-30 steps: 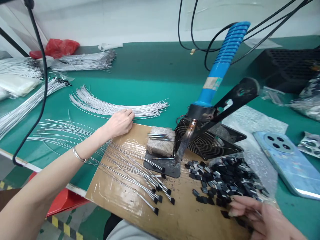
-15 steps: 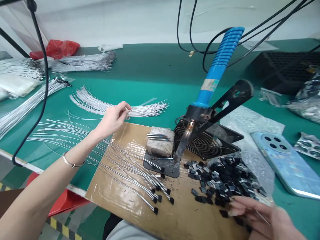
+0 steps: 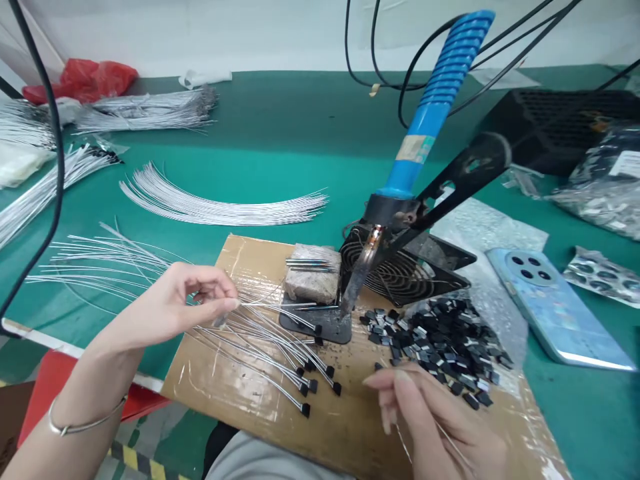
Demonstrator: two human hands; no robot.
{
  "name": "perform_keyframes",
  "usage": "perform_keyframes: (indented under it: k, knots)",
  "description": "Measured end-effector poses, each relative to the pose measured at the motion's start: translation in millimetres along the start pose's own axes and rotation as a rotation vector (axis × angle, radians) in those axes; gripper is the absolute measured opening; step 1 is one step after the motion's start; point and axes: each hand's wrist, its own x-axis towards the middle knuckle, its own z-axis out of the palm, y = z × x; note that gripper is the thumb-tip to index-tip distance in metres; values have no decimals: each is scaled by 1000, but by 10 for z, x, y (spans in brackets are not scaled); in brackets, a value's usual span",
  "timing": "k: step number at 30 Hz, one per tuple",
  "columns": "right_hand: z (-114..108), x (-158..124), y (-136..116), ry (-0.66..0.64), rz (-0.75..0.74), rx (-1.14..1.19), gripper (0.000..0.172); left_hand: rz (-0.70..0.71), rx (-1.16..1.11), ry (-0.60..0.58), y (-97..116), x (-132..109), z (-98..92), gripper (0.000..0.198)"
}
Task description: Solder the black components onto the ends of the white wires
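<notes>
My left hand (image 3: 195,300) is pinched on a thin white wire (image 3: 280,305) whose end points right, toward the block on the stand. Under it, white wires with black connectors (image 3: 305,408) fan out over the cardboard (image 3: 360,427). My right hand (image 3: 430,413) is closed at the lower right, beside the pile of black connectors (image 3: 445,340); a thin strand (image 3: 404,441) hangs from its fingers. What sits at its fingertips is too small to tell. The blue-handled soldering iron (image 3: 425,120) slants down in its black holder, its tip near the wire stand (image 3: 313,273).
A bundle of loose white wires (image 3: 225,210) lies on the green table (image 3: 280,147). More wire bundles (image 3: 145,110) and a red bag (image 3: 85,79) are at the back left. A black fan (image 3: 400,267), a blue phone (image 3: 560,300) and bubble wrap (image 3: 490,233) stand to the right.
My left hand has come from the loose wire bundle down over the cardboard with a wire. My right hand has moved left, away from the lower right corner. The view has shifted slightly.
</notes>
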Motion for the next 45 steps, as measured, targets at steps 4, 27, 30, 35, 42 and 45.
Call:
perform_keyframes:
  k: [4,27,30,35,42,45]
  knots:
    - [130,8,-87,-86,18,7,36,45,4,231,-50,-290,-53,9]
    - [250,-10,-9,-357,69,201,18,-6,-128,-176,79,-209,265,17]
    - [243,-11,-8,-346,148,255,19,-17,-164,-217,73,-201,271,18]
    - [247,-31,-77,-300,92,200,23,-33,-68,-205,113,-216,324,21]
    - [270,-79,-116,-230,-80,57,25,91,49,-130,365,-210,797,18]
    - [249,-79,-114,-208,-69,31,24,48,-5,-135,414,-141,953,21]
